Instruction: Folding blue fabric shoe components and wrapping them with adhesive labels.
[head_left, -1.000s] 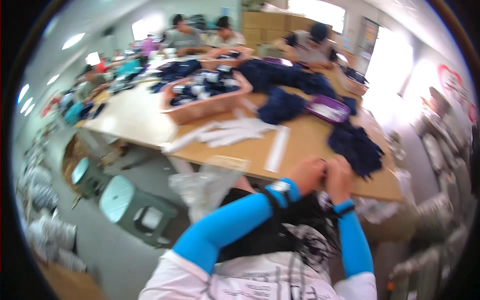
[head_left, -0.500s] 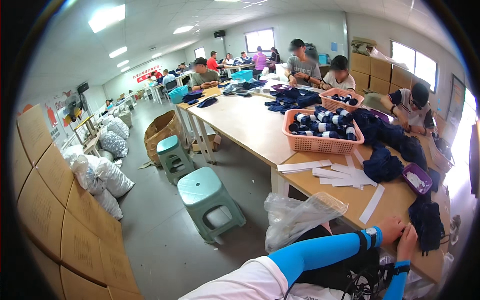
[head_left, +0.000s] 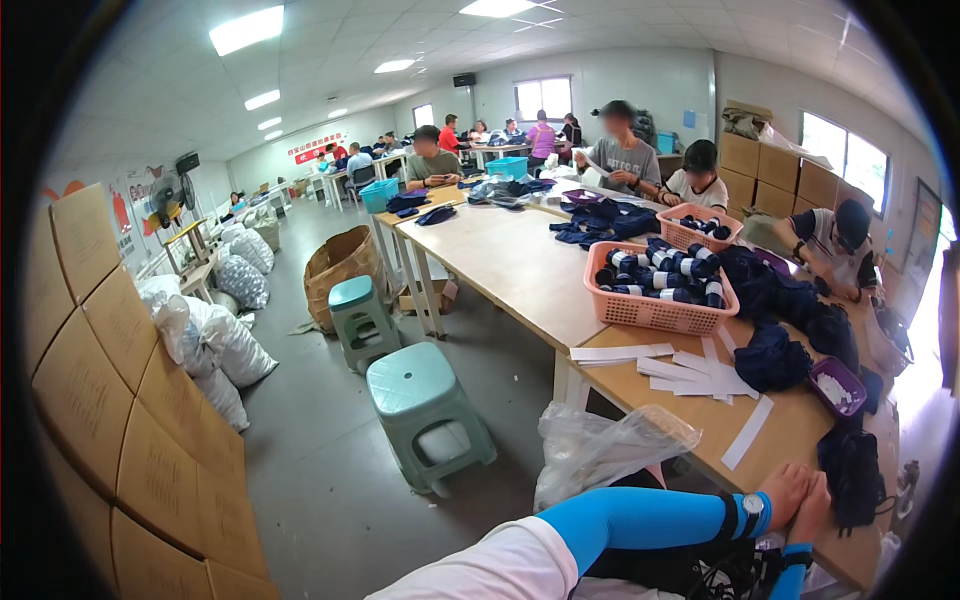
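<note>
My left hand (head_left: 787,487) and right hand (head_left: 813,506) are together at the bench (head_left: 795,420) edge; can't tell if the fingers are closed on anything. Navy fabric bundle (head_left: 850,470) sits on the bench just right of them, a single white strip (head_left: 748,433) near on the left. Farther: purple tray (head_left: 853,404) with white bits, pile of strips (head_left: 700,375), pink basket (head_left: 660,314) of banded navy rolls (head_left: 665,265). Co-workers beyond.
</note>
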